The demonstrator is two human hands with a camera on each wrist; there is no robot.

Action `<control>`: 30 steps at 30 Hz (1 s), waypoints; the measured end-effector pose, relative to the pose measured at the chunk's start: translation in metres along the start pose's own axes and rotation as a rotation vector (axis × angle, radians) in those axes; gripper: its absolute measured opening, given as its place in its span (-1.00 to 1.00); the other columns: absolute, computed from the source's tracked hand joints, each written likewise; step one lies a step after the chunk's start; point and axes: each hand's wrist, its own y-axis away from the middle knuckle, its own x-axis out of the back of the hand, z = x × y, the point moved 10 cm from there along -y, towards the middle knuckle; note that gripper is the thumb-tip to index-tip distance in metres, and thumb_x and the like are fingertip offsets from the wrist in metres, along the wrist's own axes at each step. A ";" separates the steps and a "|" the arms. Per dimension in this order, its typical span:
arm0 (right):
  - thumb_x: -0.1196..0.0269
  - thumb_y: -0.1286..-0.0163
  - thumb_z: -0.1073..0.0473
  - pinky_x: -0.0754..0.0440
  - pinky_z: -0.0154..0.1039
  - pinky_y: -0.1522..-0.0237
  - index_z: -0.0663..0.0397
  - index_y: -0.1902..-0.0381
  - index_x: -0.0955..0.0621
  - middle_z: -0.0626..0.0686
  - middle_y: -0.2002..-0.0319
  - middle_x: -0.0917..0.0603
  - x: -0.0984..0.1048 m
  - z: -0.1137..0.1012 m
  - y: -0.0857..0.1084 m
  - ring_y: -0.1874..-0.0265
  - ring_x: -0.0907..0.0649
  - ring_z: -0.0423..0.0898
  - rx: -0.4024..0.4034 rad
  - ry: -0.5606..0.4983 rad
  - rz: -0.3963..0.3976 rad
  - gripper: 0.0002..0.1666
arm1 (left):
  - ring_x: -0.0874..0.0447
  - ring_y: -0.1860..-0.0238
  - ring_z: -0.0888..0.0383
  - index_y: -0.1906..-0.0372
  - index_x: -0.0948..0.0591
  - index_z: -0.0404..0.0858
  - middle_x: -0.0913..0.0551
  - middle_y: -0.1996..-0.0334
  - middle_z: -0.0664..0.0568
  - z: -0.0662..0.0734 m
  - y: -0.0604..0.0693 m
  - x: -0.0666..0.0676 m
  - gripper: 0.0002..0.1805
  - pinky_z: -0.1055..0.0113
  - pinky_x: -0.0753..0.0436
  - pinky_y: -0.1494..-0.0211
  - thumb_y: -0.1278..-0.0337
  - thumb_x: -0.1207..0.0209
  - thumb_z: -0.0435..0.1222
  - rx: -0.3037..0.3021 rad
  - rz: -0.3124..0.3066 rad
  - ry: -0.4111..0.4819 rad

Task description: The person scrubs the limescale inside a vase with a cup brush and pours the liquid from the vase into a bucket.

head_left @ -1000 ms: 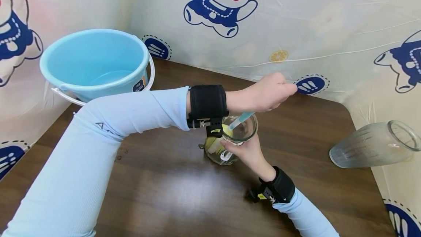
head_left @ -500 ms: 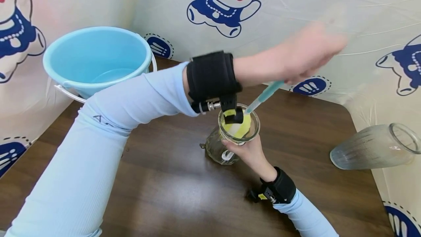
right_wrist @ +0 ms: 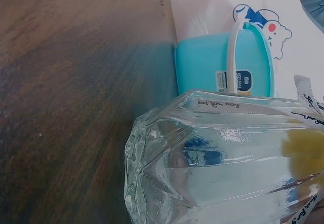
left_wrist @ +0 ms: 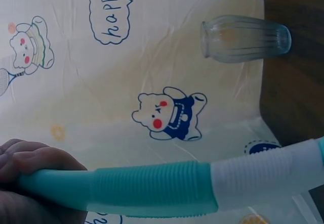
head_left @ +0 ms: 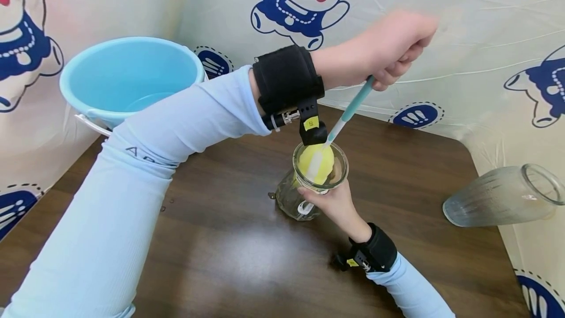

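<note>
Higher than one second ago, the yellow sponge [head_left: 324,166] is in the mouth of the glass jar [head_left: 288,196]; the nearer right hand [head_left: 333,205] grips this jar's neck, while the brush handle [head_left: 354,106] slants up rightward to the left hand [head_left: 390,45], which holds it.

Sponge brush [head_left: 351,110]: teal-and-white handle, gripped by the left hand [head_left: 392,52], slanted; yellow head inside the jar's mouth.
Glass jar [head_left: 288,194]: clear, faceted low down, lettered ribbon attached; stood mouth up, gripped near the neck by the right hand [head_left: 334,203].
</note>
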 end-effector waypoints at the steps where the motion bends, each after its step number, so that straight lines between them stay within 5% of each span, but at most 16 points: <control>1: -0.33 0.18 0.60 -0.49 -0.33 0.07 0.43 -0.01 -0.35 0.18 0.15 -0.54 0.000 0.000 0.000 0.14 -0.53 -0.26 -0.006 -0.004 0.000 -0.29 | 0.04 0.84 0.10 0.78 -0.12 -0.27 -0.02 0.85 0.04 -0.001 0.005 -0.001 -0.58 0.31 -0.07 0.76 -0.20 0.24 -0.30 0.008 -0.002 0.002; 7: -0.35 0.14 0.55 -0.48 -0.37 0.08 0.46 -0.04 -0.32 0.27 0.14 -0.53 0.000 0.000 0.001 0.16 -0.52 -0.25 -0.038 0.033 0.003 -0.28 | 0.05 0.84 0.14 0.81 -0.12 -0.25 -0.03 0.86 0.07 -0.016 0.018 -0.004 -0.57 0.36 -0.03 0.74 -0.21 0.28 -0.35 0.071 0.001 0.015; 11: -0.35 0.13 0.51 -0.46 -0.34 0.08 0.49 -0.09 -0.26 0.34 0.08 -0.47 0.003 0.001 0.001 0.13 -0.49 -0.12 -0.077 0.060 0.024 -0.21 | 0.04 0.85 0.16 0.82 -0.14 -0.24 -0.04 0.88 0.08 -0.039 0.018 -0.006 -0.56 0.36 -0.03 0.75 -0.20 0.28 -0.36 0.126 -0.014 0.016; 19: -0.37 0.10 0.45 -0.40 0.12 0.11 0.47 -0.08 -0.25 0.37 0.02 -0.45 0.003 0.003 0.001 0.10 -0.43 0.29 -0.110 0.097 0.017 -0.21 | -0.01 0.88 0.20 0.82 -0.16 -0.23 -0.06 0.90 0.10 -0.087 0.021 0.001 -0.55 0.37 -0.10 0.77 -0.23 0.28 -0.37 0.189 -0.034 0.022; 27: -0.36 0.09 0.46 -0.37 0.15 0.07 0.45 -0.09 -0.24 0.35 0.08 -0.45 0.002 0.004 0.001 0.11 -0.42 0.11 -0.109 0.075 0.017 -0.22 | -0.01 0.87 0.20 0.81 -0.16 -0.25 -0.06 0.88 0.09 -0.090 0.023 -0.008 -0.58 0.37 -0.11 0.75 -0.20 0.28 -0.38 0.170 -0.079 0.000; 30: -0.36 0.10 0.46 -0.38 0.12 0.09 0.44 -0.07 -0.25 0.35 0.10 -0.44 0.002 0.002 0.000 0.13 -0.42 0.10 -0.088 0.064 0.018 -0.23 | -0.02 0.87 0.19 0.82 -0.16 -0.24 -0.07 0.89 0.08 -0.081 0.025 -0.015 -0.56 0.37 -0.11 0.75 -0.21 0.28 -0.38 0.144 -0.111 -0.010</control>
